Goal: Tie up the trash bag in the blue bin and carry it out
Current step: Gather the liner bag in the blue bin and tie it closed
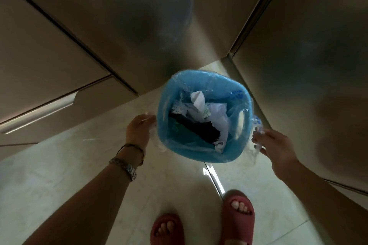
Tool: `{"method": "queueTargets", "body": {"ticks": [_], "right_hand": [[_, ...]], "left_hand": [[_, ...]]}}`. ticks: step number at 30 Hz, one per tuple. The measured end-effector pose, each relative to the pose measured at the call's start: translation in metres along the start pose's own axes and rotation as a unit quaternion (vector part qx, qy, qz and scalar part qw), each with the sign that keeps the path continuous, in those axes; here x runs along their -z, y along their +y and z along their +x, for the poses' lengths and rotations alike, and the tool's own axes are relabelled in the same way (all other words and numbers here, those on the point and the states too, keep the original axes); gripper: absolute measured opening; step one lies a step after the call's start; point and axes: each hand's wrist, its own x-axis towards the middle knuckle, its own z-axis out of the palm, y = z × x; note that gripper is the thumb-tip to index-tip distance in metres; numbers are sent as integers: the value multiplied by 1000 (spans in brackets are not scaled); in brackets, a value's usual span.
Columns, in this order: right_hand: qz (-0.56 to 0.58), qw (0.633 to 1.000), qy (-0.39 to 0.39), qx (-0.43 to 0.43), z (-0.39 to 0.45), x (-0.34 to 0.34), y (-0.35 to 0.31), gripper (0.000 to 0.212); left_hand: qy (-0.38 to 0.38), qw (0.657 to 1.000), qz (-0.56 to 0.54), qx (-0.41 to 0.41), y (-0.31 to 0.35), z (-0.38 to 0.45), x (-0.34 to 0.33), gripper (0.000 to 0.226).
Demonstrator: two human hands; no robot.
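A blue bin (pixel 179 151) stands on the pale tiled floor in a corner, seen from above. A clear trash bag (pixel 237 117) lines it, folded over the rim, and holds crumpled white paper and dark scraps (pixel 201 121). My left hand (pixel 138 130) grips the bag's loose plastic at the bin's left side. My right hand (pixel 276 145) pinches the bunched plastic at the right side. Both hands are outside the rim.
Beige cabinet fronts (pixel 49 55) with a long recessed handle (pixel 39 113) rise to the left and behind. A glossy panel (pixel 318 65) closes the right side. My feet in red slippers (pixel 239 217) stand on the tiles (pixel 79 165) just below the bin.
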Motion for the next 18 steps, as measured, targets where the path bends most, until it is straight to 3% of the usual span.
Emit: {"method": "queueTargets", "body": {"ticks": [13,18], "right_hand": [[65,994,-52,66,-51,3,-47,20],[88,993,-62,46,-68,3,-68,15]], "left_hand": [[-12,988,-18,-150,50,-49,-3,16],[-33,984,-12,-175,73,-72,-10,16]]}}
